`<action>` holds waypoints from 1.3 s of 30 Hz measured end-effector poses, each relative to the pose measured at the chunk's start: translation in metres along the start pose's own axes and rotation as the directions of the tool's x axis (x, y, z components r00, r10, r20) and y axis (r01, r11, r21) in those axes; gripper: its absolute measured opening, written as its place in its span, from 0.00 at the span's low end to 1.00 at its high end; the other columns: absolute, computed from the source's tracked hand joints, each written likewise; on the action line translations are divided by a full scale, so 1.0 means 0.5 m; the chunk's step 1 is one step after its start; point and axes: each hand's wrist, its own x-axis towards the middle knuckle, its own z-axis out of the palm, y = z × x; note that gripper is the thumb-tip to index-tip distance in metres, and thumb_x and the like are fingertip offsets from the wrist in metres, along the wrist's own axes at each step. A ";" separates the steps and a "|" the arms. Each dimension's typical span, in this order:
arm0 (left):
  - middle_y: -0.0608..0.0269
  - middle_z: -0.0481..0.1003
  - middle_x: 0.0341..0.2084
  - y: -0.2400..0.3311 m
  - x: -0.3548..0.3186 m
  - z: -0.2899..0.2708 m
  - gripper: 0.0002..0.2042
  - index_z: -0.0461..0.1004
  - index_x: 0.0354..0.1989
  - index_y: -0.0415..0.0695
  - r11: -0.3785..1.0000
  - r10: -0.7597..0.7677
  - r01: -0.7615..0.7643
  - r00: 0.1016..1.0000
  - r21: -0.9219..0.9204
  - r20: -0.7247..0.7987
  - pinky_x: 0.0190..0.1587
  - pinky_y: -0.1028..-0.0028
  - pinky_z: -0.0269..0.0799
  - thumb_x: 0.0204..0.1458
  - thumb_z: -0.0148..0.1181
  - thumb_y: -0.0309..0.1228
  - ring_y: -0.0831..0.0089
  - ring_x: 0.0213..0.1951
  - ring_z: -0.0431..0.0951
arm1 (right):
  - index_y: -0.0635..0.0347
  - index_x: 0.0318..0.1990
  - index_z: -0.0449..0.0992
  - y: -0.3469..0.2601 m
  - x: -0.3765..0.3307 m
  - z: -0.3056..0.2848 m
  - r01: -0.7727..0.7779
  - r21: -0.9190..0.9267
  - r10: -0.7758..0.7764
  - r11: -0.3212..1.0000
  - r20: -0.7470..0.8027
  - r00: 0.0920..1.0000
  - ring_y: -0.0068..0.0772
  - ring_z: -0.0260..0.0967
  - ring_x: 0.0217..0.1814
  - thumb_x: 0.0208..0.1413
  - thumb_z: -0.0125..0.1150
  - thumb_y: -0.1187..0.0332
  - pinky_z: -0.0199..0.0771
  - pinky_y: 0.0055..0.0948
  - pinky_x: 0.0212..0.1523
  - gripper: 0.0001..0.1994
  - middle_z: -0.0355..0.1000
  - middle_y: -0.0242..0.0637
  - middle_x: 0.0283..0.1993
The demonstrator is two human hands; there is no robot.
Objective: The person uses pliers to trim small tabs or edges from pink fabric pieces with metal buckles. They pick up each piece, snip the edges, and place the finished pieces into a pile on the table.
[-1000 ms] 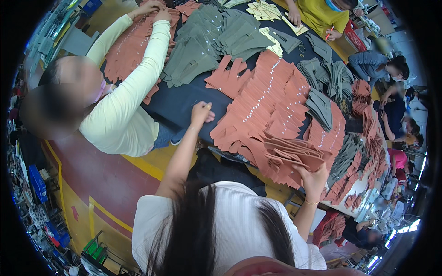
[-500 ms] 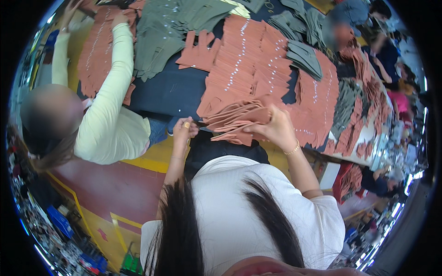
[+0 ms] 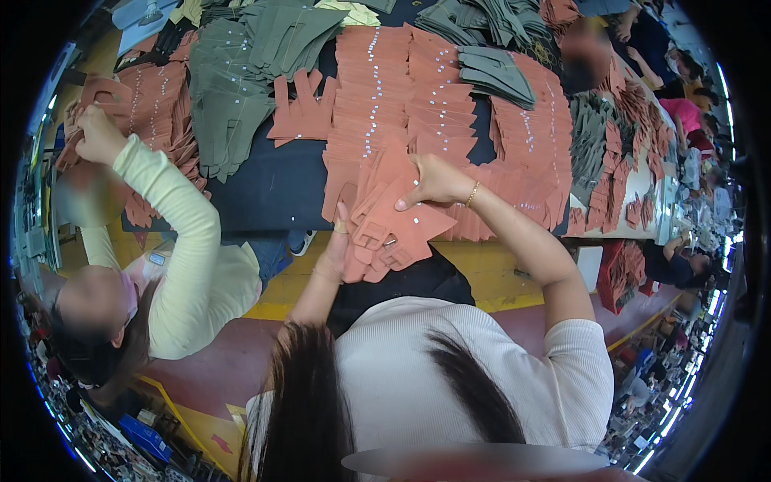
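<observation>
In our right hand [image 3: 438, 181] we pinch a bundle of red-brown glove-shaped pieces [image 3: 393, 225], thumb pressed flat on top and fingers curled behind the upper edge. Our left hand [image 3: 331, 255] is against the bundle's left side, its thumb upright along the margin; its other fingers are mostly hidden under the pieces, so we cannot tell how tightly they close. We have the bundle fanned and tilted over the near edge of the dark table [image 3: 249, 197], its cut-out ends hanging past that edge toward us. A gold bracelet [image 3: 472, 193] circles our right wrist

On the table's middle, just beyond our hands, we see long overlapping rows of red-brown pieces [image 3: 373, 88] dotted with small white marks. Left of the table's middle lie a spread red-brown piece [image 3: 301, 111] and, farther left, grey-green stacks [image 3: 241, 80]. Right of the table's middle, a grey-green pile [image 3: 498, 76] rests over the red-brown rows; at the table's far edge we find pale yellow pieces [image 3: 349, 12]. By the table's left end, a co-worker in pale yellow sleeves [image 3: 181, 233] lifts a hand near more red-brown pieces. Below the table's right end stands a red crate [image 3: 614, 277]
</observation>
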 end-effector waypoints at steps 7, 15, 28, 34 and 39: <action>0.53 0.68 0.57 -0.044 0.164 0.057 0.35 0.57 0.64 0.45 0.978 0.196 -0.206 0.954 -0.019 -0.228 0.56 0.57 0.71 0.59 0.36 0.61 0.60 0.54 0.72 | 0.68 0.31 0.69 0.037 0.114 -0.142 0.092 -0.462 -0.062 0.882 0.080 0.995 0.51 0.73 0.37 0.27 0.77 0.49 0.70 0.42 0.37 0.32 0.73 0.52 0.32; 0.55 0.65 0.59 0.003 0.316 0.096 0.35 0.57 0.65 0.44 0.914 0.361 -0.378 0.923 -0.148 -0.132 0.61 0.59 0.65 0.60 0.36 0.61 0.61 0.58 0.68 | 0.69 0.39 0.73 0.035 0.285 -0.283 0.204 -0.650 -0.144 0.732 0.144 0.979 0.51 0.74 0.40 0.28 0.78 0.52 0.71 0.41 0.40 0.33 0.75 0.52 0.36; 0.52 0.67 0.55 -0.083 0.160 0.085 0.28 0.51 0.66 0.46 0.853 0.482 -0.346 0.810 0.391 -0.334 0.58 0.64 0.63 0.62 0.48 0.45 0.63 0.57 0.68 | 0.54 0.61 0.62 0.094 0.337 -0.245 -0.013 -0.749 -0.102 0.662 -0.107 0.989 0.50 0.62 0.61 0.27 0.80 0.55 0.63 0.49 0.57 0.47 0.63 0.45 0.59; 0.59 0.71 0.49 -0.101 0.093 0.054 0.22 0.62 0.59 0.44 0.755 0.434 -0.067 0.797 0.652 -0.421 0.52 0.69 0.65 0.61 0.51 0.42 0.69 0.50 0.73 | 0.46 0.59 0.66 0.062 0.194 -0.174 0.082 -0.660 -0.481 0.746 -0.450 0.752 0.50 0.61 0.59 0.39 0.75 0.61 0.63 0.47 0.56 0.36 0.63 0.41 0.57; 0.63 0.73 0.43 -0.129 0.034 0.025 0.19 0.65 0.56 0.42 0.611 0.378 0.029 0.867 0.791 -0.324 0.49 0.73 0.66 0.60 0.53 0.38 0.74 0.46 0.73 | 0.54 0.52 0.72 0.125 -0.012 -0.045 0.152 -0.528 -0.475 0.836 -0.556 0.682 0.49 0.62 0.55 0.46 0.70 0.65 0.62 0.43 0.55 0.23 0.64 0.44 0.54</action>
